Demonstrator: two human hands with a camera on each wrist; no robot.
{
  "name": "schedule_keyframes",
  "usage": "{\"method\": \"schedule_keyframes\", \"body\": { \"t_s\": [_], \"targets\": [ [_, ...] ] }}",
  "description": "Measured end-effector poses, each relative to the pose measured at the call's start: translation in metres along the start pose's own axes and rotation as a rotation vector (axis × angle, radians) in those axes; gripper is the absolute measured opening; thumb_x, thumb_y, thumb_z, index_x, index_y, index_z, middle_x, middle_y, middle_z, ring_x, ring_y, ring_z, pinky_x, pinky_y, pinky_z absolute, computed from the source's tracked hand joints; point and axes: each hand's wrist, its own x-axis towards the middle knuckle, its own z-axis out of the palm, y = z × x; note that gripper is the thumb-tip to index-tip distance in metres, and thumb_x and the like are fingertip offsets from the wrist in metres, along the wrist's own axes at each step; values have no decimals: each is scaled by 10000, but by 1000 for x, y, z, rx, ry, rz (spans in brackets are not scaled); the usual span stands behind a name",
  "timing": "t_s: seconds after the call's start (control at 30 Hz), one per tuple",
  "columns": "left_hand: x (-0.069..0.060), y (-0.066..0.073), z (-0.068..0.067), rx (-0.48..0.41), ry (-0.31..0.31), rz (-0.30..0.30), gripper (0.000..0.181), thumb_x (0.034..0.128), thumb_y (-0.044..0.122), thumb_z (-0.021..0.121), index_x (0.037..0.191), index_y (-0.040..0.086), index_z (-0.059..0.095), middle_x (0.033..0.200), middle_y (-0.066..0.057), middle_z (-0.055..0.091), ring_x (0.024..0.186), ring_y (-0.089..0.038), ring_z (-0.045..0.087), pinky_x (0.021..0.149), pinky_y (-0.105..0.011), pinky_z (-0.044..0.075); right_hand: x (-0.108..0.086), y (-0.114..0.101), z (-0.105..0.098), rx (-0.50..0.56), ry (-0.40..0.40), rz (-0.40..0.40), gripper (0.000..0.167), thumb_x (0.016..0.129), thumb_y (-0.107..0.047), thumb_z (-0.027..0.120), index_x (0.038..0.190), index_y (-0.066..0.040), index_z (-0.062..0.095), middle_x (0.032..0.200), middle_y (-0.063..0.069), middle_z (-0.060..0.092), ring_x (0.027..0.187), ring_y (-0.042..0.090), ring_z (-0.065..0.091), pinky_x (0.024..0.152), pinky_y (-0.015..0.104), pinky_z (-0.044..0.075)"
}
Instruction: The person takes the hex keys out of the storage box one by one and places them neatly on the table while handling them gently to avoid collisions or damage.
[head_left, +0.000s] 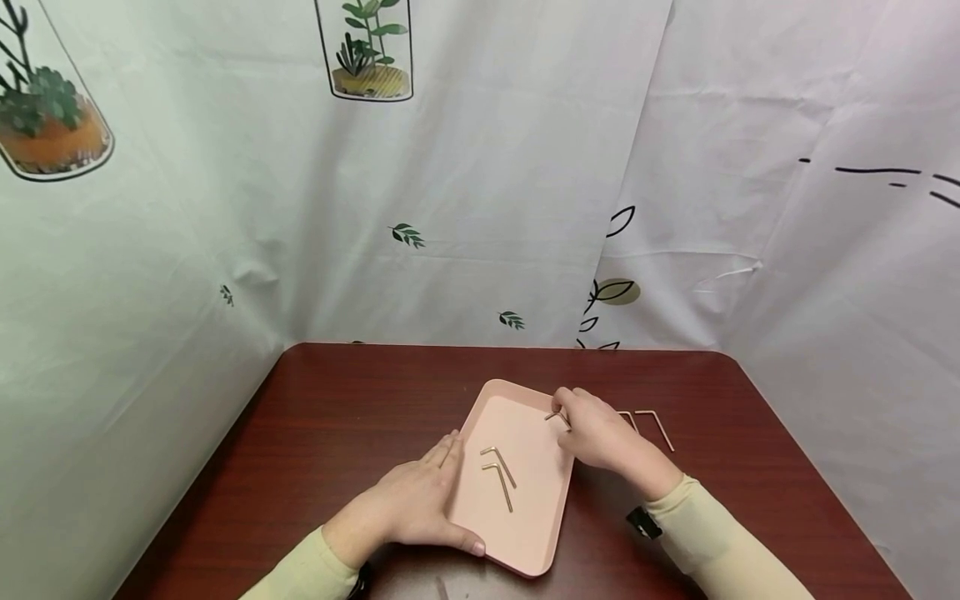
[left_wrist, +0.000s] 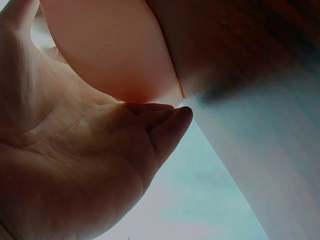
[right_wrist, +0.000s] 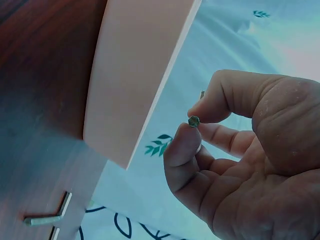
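A pink tray [head_left: 525, 517] lies at a slant on the table. Along its left side rests my left hand [head_left: 416, 500], fingers straight against the wall and thumb at the front-left edge; the left wrist view shows the palm by the tray's side [left_wrist: 115, 50]. Over the tray's right rim, my right hand [head_left: 600, 429] pinches a hex key [head_left: 553, 415] between thumb and forefinger. Its six-sided end [right_wrist: 194, 121] faces the right wrist camera. Two brass-coloured hex keys, one upper [head_left: 501, 462] and one lower [head_left: 501, 482], lie side by side inside the tray.
Right of the tray, a hex key [head_left: 658, 425] lies on the dark red-brown table [head_left: 360, 392], with another [head_left: 630, 418] partly behind my right hand. White patterned cloth [head_left: 465, 208] hangs behind the table and at both sides.
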Motion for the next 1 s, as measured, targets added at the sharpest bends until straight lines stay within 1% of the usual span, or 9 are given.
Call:
{"method": "schedule_keyframes", "body": {
  "t_s": [0.23,0.37,0.47,0.57,0.67,0.77,0.87,0.97,1.0],
  "targets": [
    [0,-1,1,9,0,-2,1535,725,988,732,1710,-95,272,1771,-296,303,1638,-371,367,1073,-530,573,-2,9,-5,-17,17,11,285,878,25,750,1119,-104,669,949,22,591,825,199,570,751,420,510],
    [0,-1,0,7,3,1,1537,725,989,731,1710,-97,270,1770,-300,303,1637,-376,367,1075,-530,572,-3,14,-7,-19,39,-13,231,913,10,740,1116,-81,677,930,27,587,811,194,556,759,412,505],
    [0,0,0,4,4,1,1538,724,988,734,1709,-98,271,1768,-303,305,1635,-379,370,1070,-532,575,-4,19,-8,-20,64,-32,184,942,-11,735,1104,-77,679,901,18,572,791,182,536,740,401,490],
    [-1,0,-1,5,6,0,1536,722,986,738,1708,-96,276,1767,-302,308,1632,-379,375,1059,-532,581,-5,24,-9,-25,90,-56,176,932,-19,747,1085,-70,674,865,10,552,770,170,523,713,384,476],
    [-1,1,-1,3,6,-2,1532,721,982,744,1706,-96,280,1766,-302,310,1630,-380,379,1051,-537,584,-6,29,-10,-26,94,-56,219,890,-2,764,1073,-67,662,849,12,538,765,171,516,701,377,466],
    [-1,1,-1,-3,3,-5,1532,722,978,748,1708,-95,277,1767,-303,307,1631,-382,377,1050,-546,583,-7,33,-13,-34,78,-28,274,842,10,768,1081,-71,659,867,19,546,779,180,525,711,388,473],
    [-1,1,-1,-6,0,-7,1532,723,975,751,1709,-95,271,1769,-302,302,1632,-382,375,1051,-550,582,-8,35,-14,-39,55,19,310,822,8,759,1105,-77,667,891,20,558,795,196,541,718,408,484],
    [-1,1,-1,-5,-1,-7,1532,725,970,755,1711,-96,266,1771,-301,300,1632,-384,375,1057,-550,579,-8,38,-16,-39,44,57,332,809,-1,743,1117,-100,669,902,12,558,794,196,545,679,415,478],
    [-1,1,-1,-5,-1,-6,1533,725,969,756,1711,-97,265,1771,-301,299,1632,-385,374,1059,-549,578,-9,39,-16,-38,47,56,330,807,-5,741,1114,-101,668,900,12,558,791,195,544,672,413,474]
  ]
}}
